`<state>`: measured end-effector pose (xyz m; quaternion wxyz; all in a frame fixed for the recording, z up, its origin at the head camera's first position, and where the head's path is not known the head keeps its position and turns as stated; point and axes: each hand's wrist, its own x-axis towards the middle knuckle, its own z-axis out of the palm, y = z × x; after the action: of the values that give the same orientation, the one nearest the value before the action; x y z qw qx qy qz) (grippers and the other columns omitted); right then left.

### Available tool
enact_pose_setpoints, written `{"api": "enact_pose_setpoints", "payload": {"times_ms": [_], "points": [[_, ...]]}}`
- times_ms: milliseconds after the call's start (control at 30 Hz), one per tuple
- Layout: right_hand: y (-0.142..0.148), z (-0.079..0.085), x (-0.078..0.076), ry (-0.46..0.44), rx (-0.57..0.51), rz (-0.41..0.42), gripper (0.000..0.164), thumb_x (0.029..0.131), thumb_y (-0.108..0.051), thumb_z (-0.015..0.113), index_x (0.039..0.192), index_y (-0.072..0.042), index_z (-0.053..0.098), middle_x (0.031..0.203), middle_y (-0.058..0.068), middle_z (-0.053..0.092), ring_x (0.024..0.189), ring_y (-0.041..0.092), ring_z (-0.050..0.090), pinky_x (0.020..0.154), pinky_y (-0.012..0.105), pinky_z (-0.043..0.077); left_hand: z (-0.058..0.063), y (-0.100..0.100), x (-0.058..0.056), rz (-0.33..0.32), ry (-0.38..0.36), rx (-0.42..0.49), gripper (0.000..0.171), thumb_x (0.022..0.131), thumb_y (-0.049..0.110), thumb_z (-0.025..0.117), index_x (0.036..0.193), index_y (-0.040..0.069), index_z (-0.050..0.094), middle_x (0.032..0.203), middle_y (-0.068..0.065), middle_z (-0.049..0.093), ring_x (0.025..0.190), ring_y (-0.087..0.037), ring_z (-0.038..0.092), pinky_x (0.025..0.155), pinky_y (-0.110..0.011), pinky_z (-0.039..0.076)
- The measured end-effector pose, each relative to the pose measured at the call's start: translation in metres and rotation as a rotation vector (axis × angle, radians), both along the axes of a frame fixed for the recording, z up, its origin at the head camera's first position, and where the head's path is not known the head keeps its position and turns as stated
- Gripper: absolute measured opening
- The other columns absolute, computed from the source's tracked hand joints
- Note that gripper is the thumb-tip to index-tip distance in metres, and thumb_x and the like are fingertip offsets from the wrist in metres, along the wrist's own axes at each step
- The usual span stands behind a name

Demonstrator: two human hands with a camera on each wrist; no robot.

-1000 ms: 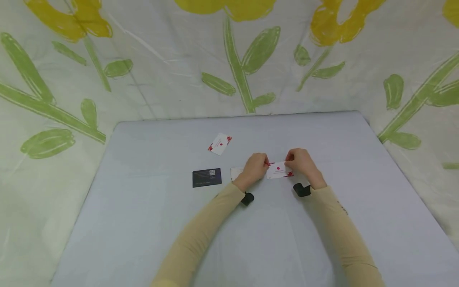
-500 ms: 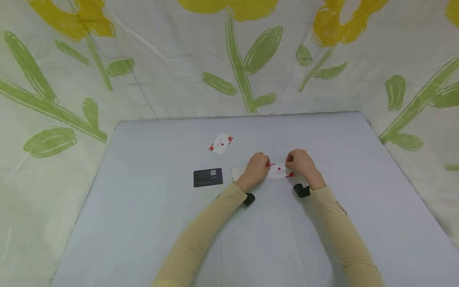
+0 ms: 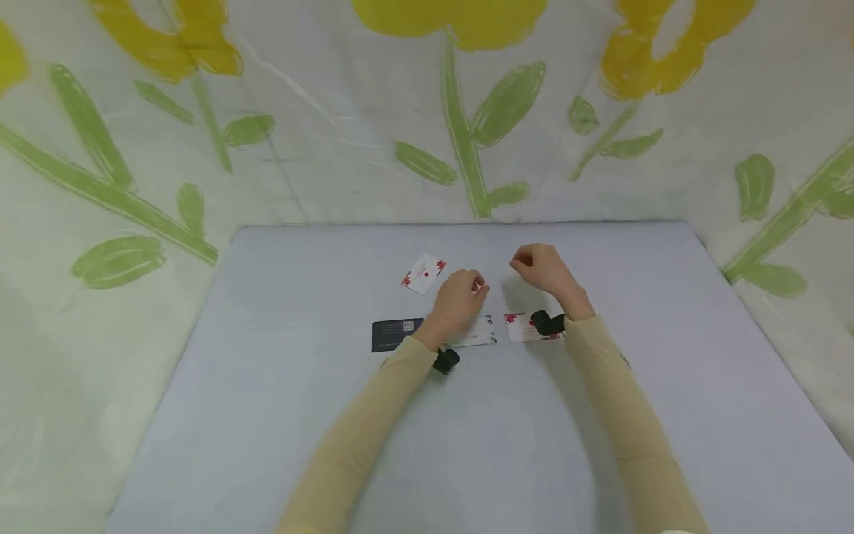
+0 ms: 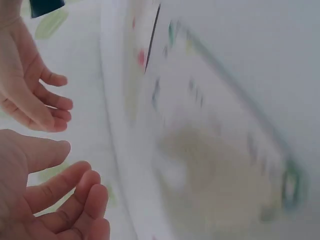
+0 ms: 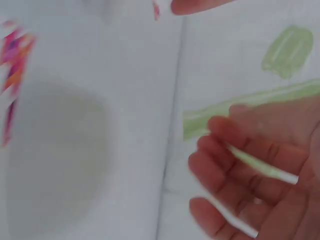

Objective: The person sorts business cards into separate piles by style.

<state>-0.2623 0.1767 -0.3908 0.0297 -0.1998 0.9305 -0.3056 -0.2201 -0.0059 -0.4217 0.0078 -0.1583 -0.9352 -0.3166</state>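
Note:
My left hand (image 3: 459,298) hovers over the row of cards, fingers loosely bent and thumb apart, holding nothing. Under and beside it lies a white card with green leaf corners (image 3: 477,332), partly covered by the hand and forearm. My right hand (image 3: 543,268) is raised off the table with relaxed, curved fingers and nothing between them. Below its wrist lies a white card with red flower corners (image 3: 520,328), partly hidden by the black wrist camera. In the left wrist view the leaf-patterned card (image 4: 220,110) is blurred, and both hands show without a card.
To the left is a dark card with a QR code (image 3: 390,337), its right end hidden by the left wrist. Another white card with red flowers (image 3: 423,274) lies tilted farther back. The pale table (image 3: 280,386) ends at a flower-printed sheet (image 3: 320,178).
Both hands have left the red-flowered card at the right, which stays flat on the table. The right hand has risen up and away; the left has shifted left. The head view has tilted slightly.

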Motion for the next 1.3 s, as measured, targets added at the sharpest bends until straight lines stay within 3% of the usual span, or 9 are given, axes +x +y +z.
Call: {"api": "enact_pose_setpoints", "payload": {"times_ms": [267, 433, 600, 667, 767, 833, 1067, 1133, 1300], "points": [[-0.066, -0.017, -0.038, 0.038, -0.006, 0.2, 0.02, 0.086, -0.003, 0.053, 0.104, 0.007, 0.057, 0.101, 0.019, 0.058, 0.095, 0.029, 0.051, 0.084, 0.04, 0.039, 0.0, -0.063, -0.016, 0.191, 0.029, -0.091, 0.022, 0.086, 0.018, 0.056, 0.098, -0.001, 0.059, 0.09, -0.012, 0.059, 0.082, -0.023, 0.055, 0.069, -0.033, 0.045], [-0.095, -0.035, -0.054, -0.01, 0.079, 0.273, 0.033, 0.087, -0.002, 0.05, 0.12, 0.004, 0.049, 0.121, 0.018, 0.048, 0.115, 0.03, 0.04, 0.097, 0.04, 0.028, -0.007, -0.078, -0.019, 0.28, -0.023, -0.178, 0.033, 0.085, 0.024, 0.058, 0.101, -0.004, 0.055, 0.097, -0.018, 0.054, 0.09, -0.03, 0.052, 0.074, -0.041, 0.044], [-0.114, -0.11, -0.106, -0.018, 0.089, 0.376, 0.046, 0.084, 0.0, 0.051, 0.129, -0.002, 0.041, 0.132, 0.014, 0.039, 0.125, 0.024, 0.028, 0.102, 0.033, 0.019, -0.014, -0.08, -0.019, 0.322, -0.088, -0.203, 0.042, 0.081, 0.034, 0.061, 0.095, -0.005, 0.053, 0.096, -0.019, 0.048, 0.09, -0.031, 0.047, 0.075, -0.043, 0.041], [-0.115, -0.15, -0.132, 0.017, 0.095, 0.402, 0.055, 0.077, 0.006, 0.051, 0.13, -0.004, 0.04, 0.133, 0.011, 0.037, 0.127, 0.022, 0.025, 0.104, 0.03, 0.015, -0.016, -0.078, -0.019, 0.326, -0.098, -0.204, 0.045, 0.08, 0.037, 0.063, 0.094, -0.005, 0.054, 0.096, -0.019, 0.047, 0.091, -0.031, 0.046, 0.075, -0.043, 0.041], [-0.116, -0.177, -0.147, -0.009, 0.209, 0.396, 0.064, 0.077, 0.008, 0.051, 0.136, -0.01, 0.033, 0.14, 0.006, 0.028, 0.13, 0.02, 0.018, 0.104, 0.032, 0.012, -0.018, -0.075, -0.019, 0.315, -0.107, -0.222, 0.045, 0.078, 0.039, 0.064, 0.091, -0.003, 0.055, 0.098, -0.019, 0.046, 0.093, -0.031, 0.045, 0.075, -0.042, 0.041], [-0.112, -0.195, -0.155, 0.046, 0.23, 0.394, 0.065, 0.075, 0.006, 0.051, 0.135, -0.012, 0.034, 0.14, 0.005, 0.03, 0.129, 0.019, 0.02, 0.104, 0.032, 0.014, -0.018, -0.072, -0.02, 0.3, -0.112, -0.238, 0.043, 0.078, 0.039, 0.064, 0.089, -0.002, 0.054, 0.099, -0.019, 0.046, 0.094, -0.031, 0.044, 0.076, -0.042, 0.041], [-0.097, -0.191, -0.152, 0.104, 0.252, 0.391, 0.052, 0.078, -0.008, 0.059, 0.127, -0.004, 0.043, 0.128, 0.013, 0.042, 0.121, 0.025, 0.034, 0.101, 0.033, 0.022, -0.017, -0.07, -0.022, 0.274, -0.13, -0.227, 0.04, 0.077, 0.03, 0.067, 0.098, -0.002, 0.055, 0.101, -0.019, 0.047, 0.097, -0.031, 0.044, 0.078, -0.042, 0.04], [-0.092, -0.175, -0.14, 0.106, 0.213, 0.388, 0.049, 0.076, -0.011, 0.063, 0.122, -0.003, 0.048, 0.121, 0.014, 0.046, 0.117, 0.025, 0.037, 0.101, 0.031, 0.023, -0.017, -0.071, -0.024, 0.269, -0.151, -0.211, 0.041, 0.077, 0.028, 0.068, 0.103, -0.001, 0.055, 0.102, -0.018, 0.047, 0.098, -0.03, 0.043, 0.078, -0.042, 0.039], [-0.09, -0.09, -0.077, -0.019, 0.171, 0.315, 0.048, 0.073, -0.01, 0.069, 0.116, 0.003, 0.053, 0.114, 0.018, 0.051, 0.11, 0.03, 0.043, 0.096, 0.037, 0.029, -0.013, -0.072, -0.026, 0.234, -0.226, -0.199, 0.043, 0.075, 0.025, 0.069, 0.106, 0.001, 0.054, 0.103, -0.015, 0.046, 0.098, -0.028, 0.041, 0.08, -0.04, 0.038]]}}
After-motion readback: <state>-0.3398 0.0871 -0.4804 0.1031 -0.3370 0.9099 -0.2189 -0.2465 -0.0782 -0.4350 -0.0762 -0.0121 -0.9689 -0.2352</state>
